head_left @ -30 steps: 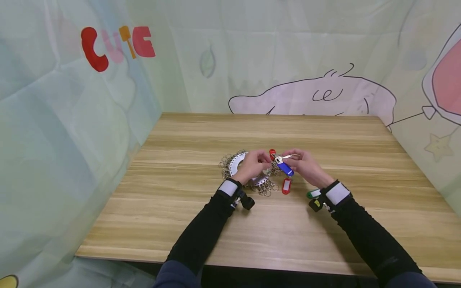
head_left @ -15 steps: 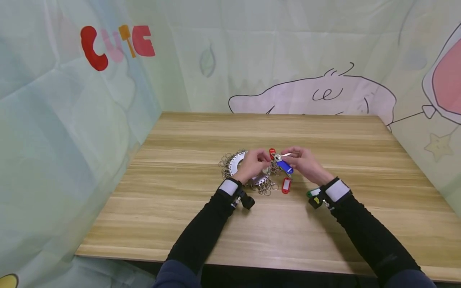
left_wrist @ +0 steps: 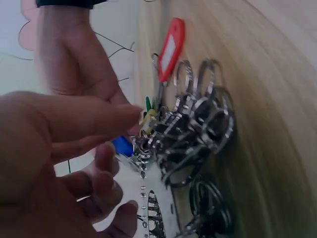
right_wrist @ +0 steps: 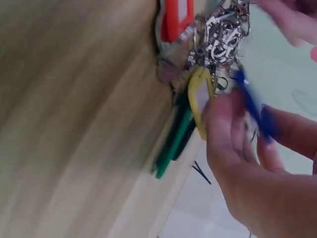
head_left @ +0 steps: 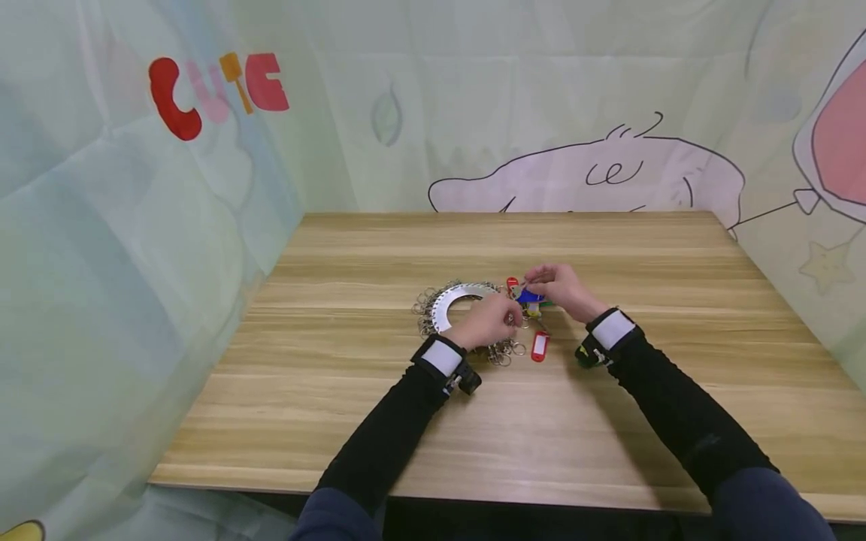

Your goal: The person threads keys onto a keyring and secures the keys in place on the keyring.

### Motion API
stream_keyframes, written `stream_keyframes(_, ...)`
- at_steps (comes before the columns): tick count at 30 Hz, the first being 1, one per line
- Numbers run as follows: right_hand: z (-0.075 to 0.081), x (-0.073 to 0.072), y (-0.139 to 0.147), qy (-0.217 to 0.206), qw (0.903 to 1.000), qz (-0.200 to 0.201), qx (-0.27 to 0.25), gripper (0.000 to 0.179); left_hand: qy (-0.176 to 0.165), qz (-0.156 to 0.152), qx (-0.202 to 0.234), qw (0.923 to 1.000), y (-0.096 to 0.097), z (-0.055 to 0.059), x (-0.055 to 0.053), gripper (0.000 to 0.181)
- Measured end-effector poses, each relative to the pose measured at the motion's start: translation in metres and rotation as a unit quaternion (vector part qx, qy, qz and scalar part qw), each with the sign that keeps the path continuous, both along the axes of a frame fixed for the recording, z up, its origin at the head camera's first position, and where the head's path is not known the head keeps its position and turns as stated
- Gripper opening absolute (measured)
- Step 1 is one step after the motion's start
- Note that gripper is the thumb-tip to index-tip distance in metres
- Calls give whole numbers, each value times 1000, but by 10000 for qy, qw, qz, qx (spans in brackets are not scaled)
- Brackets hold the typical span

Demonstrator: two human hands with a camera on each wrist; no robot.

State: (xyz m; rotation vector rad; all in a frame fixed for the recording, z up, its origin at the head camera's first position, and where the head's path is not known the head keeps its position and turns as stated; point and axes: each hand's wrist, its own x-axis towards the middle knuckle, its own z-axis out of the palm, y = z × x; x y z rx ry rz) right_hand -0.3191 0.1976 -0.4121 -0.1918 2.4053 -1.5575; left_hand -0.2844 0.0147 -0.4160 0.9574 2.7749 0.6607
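The blue tag [head_left: 530,296] is just beside the right edge of the ring [head_left: 463,291], a round metal plate hung with key rings [head_left: 501,355], near the counter's middle, well in from every edge. The right hand [head_left: 563,291] has its bent fingers and thumb about the blue tag; it is blurred, so I cannot tell whether they grip it. The left hand [head_left: 489,319] is over the ring's right part, fingers loosely bent, with nothing visible between them.

The step in hand looks like handling the blue tag beside the ring; the next move seems to call for a steady ring and a clear path for the tag through its neighbours. A yellow tag [right_wrist: 199,94] and a green tag [right_wrist: 174,141] crowd in there. One red tag [head_left: 539,346] is toward the counter's [head_left: 338,421] near edge, another red tag [head_left: 512,282] toward the far edge, beyond which hangs a printed cloth [head_left: 392,45].
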Motion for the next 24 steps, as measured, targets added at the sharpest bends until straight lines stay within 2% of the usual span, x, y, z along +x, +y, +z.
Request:
stream_keyframes(3,2,2,4,49,9998,201,27,37,-25,-53,-576,9983,3,-3,1,15)
stream_keyframes(6,2,7,9,451,9975,432,322,37,29,-3,-783,9969,6,-7,2,16)
stream_keyframes(8,2,10,14,805,9932,583,606,31,89,54,-826,9965,8,-9,2,14)
stream_keyframes(11,1,16,23,1115,9816,985,1196,17,171,124,-868,9960,12,-12,3,11)
stream_keyframes(13,2,21,28,1154,9702,1359,1641,10,190,164,-909,9955,14,-13,4,10)
stream_keyframes(16,2,25,31,1124,9515,1883,2156,10,158,227,-951,9951,17,-12,3,8)
stream_keyframes(18,0,26,30,1169,9447,2082,2247,12,136,243,-1028,9943,18,-11,2,7)
stream_keyframes(21,-5,27,29,1296,9404,2182,2263,8,138,215,-1177,9927,19,-10,1,4)
stream_keyframes(23,-8,27,30,1365,9402,2208,2205,7,154,184,-1279,9915,19,-9,2,4)
stream_keyframes(24,-8,27,31,1353,9431,2162,2132,6,171,169,-1331,9908,20,-9,2,4)
